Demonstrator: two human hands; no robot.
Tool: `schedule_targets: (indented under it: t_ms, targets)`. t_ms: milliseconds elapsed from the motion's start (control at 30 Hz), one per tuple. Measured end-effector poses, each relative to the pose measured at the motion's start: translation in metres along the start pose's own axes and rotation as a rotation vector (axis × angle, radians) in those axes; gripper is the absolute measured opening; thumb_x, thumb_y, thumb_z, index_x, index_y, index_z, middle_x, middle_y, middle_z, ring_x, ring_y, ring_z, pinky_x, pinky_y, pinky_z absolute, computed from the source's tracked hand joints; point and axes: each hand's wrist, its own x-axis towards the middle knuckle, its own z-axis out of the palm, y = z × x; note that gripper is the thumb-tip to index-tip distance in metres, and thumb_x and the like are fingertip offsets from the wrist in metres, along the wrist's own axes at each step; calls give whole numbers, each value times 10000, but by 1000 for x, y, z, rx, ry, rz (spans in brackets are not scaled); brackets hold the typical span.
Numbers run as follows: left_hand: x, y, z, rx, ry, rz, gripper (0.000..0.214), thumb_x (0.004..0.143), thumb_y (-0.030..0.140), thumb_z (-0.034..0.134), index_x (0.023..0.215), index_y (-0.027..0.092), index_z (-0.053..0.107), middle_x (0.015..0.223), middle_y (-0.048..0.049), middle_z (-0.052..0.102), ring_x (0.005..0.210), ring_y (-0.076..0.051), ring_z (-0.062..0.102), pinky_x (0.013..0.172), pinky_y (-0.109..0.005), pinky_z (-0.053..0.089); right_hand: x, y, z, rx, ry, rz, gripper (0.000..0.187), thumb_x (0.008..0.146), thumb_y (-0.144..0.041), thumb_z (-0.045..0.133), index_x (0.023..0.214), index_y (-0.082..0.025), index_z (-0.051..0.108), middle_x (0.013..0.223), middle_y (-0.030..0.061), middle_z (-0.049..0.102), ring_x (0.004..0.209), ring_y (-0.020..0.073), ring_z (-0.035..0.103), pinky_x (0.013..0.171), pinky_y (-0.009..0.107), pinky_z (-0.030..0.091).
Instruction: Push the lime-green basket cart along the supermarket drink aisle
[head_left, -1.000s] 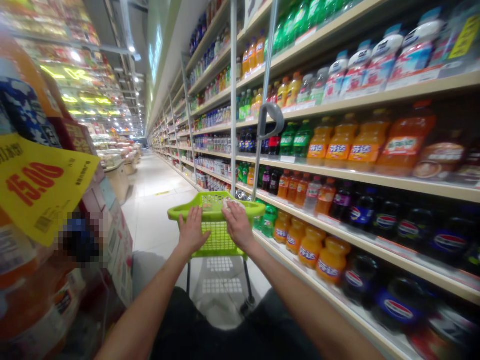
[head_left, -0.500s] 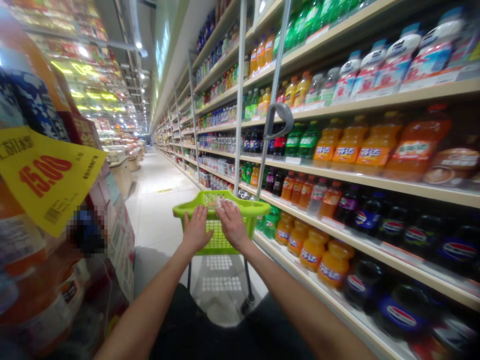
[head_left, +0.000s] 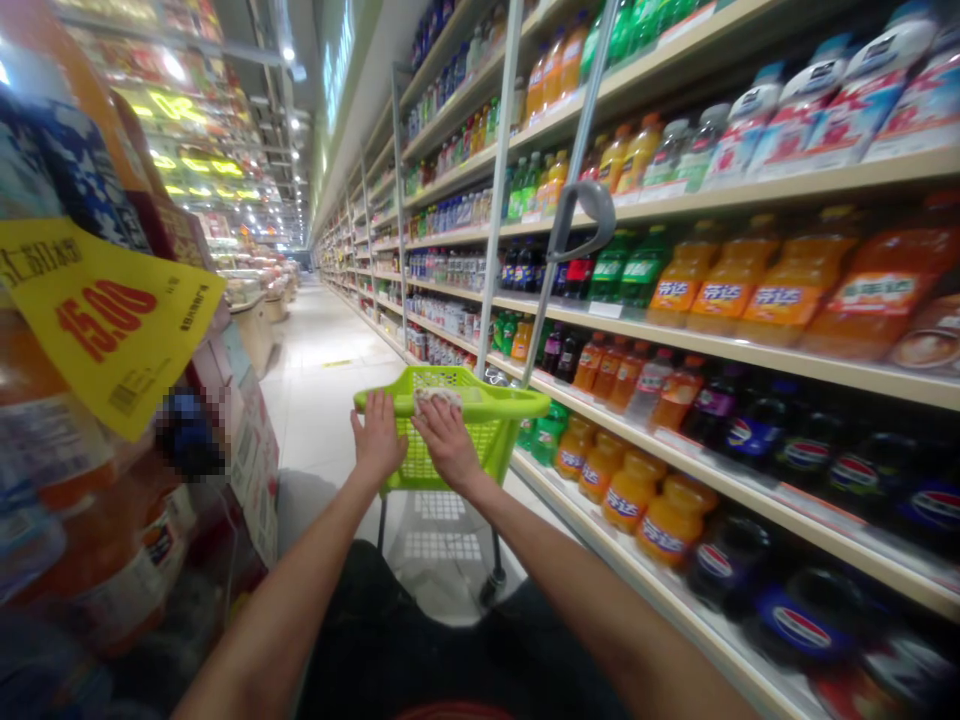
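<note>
A bright green shopping cart (head_left: pixel 491 440) with a perforated basket stands in front of me. At the left end of its near rim, my left hand (head_left: pixel 379 437) has its fingers bent over the edge. Close to its right, my right hand (head_left: pixel 448 445) presses a crumpled whitish cloth (head_left: pixel 439 397) onto the same rim. The fingers of that hand lie over the cloth and cover part of it. Both forearms reach forward from the bottom of the view.
Shelves of drink bottles (head_left: pixel 720 285) line the right side, with a metal pole and grey hook (head_left: pixel 581 222) before them. On the left, stacked goods carry a yellow price sign (head_left: pixel 112 315). A tiled aisle (head_left: pixel 307 350) runs ahead between them.
My right hand, with the cloth, has slid left along the cart rim. My left hand has shifted left too, towards the rim's corner. The whole view has turned slightly left.
</note>
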Motion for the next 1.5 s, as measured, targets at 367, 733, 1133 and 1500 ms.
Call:
schedule_targets:
  t_ms: [367, 733, 1133, 1500]
  targets:
    - [-3, -1, 1, -32, 2, 52, 677, 717, 257, 479, 1345, 85, 295, 1443, -133, 257, 1346, -246, 166, 1067, -483, 178, -9, 13, -5, 17, -36, 46, 447, 829, -55, 370, 1224, -212, 504, 1368, 87, 405, 1342, 192, 177, 1053, 477, 248]
    - [-6, -15, -7, 38, -44, 136, 653, 729, 221, 451, 1354, 122, 290, 1443, -102, 260, 1341, -233, 190, 1055, -538, 171, 22, -1, 13, -63, -79, 87, 464, 860, -126, 387, 1312, -229, 390, 1388, 86, 373, 1330, 243, 214, 1045, 561, 148]
    - [-5, -12, -4, 64, -13, 105, 646, 742, 241, 443, 1357, 124, 284, 1440, -113, 265, 1341, -245, 187, 1053, -547, 163, 16, 7, 4, -39, -111, 132, 485, 829, -74, 384, 1298, -192, 421, 1406, 90, 341, 1347, 216, 158, 1061, 475, 214]
    - [-6, -2, -1, 42, 27, 99, 652, 744, 244, 454, 1353, 91, 281, 1442, -136, 248, 1338, -255, 195, 1060, -560, 118, -43, 76, -35, -122, 155, 402, 537, 810, -14, 291, 1311, -176, 395, 1382, 114, 377, 1346, 199, 154, 1041, 505, 251]
